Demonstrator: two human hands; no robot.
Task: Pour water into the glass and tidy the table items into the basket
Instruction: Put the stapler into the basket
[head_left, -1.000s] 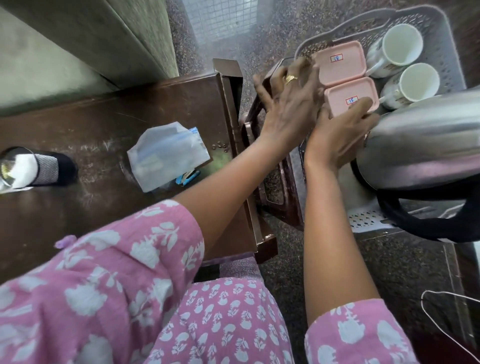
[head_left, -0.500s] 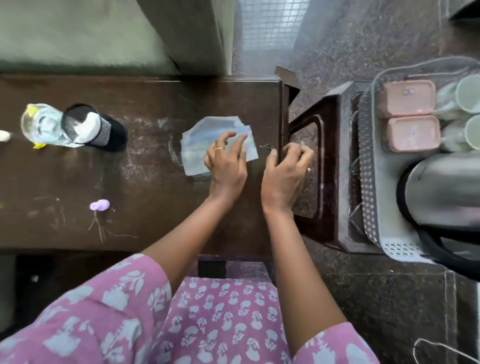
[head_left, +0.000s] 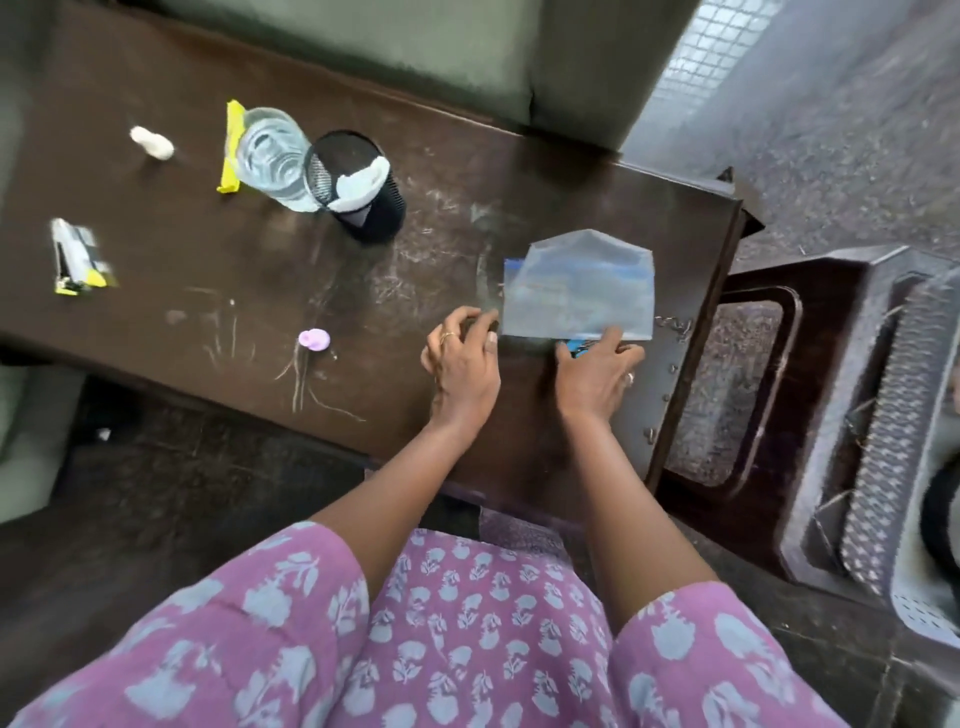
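Both hands work at the near right corner of the table (head_left: 156, 322), gathering the translucent plastic pouch (head_left: 579, 291) for the basket (head_left: 878, 426), which sits past the table's right edge on a brown stool (head_left: 769, 275). The left hand (head_left: 462, 369) curls its fingers at the pouch's near left corner, apparently pinching it. The right hand (head_left: 597, 371) reaches onto a small blue thing (head_left: 575, 347) under the pouch's near edge; whether it grips I cannot tell. Best to lift both together, held flat, so nothing slips. The filled glass (head_left: 272, 153) stands towards the far left, beside a mesh pen holder (head_left: 358, 182).
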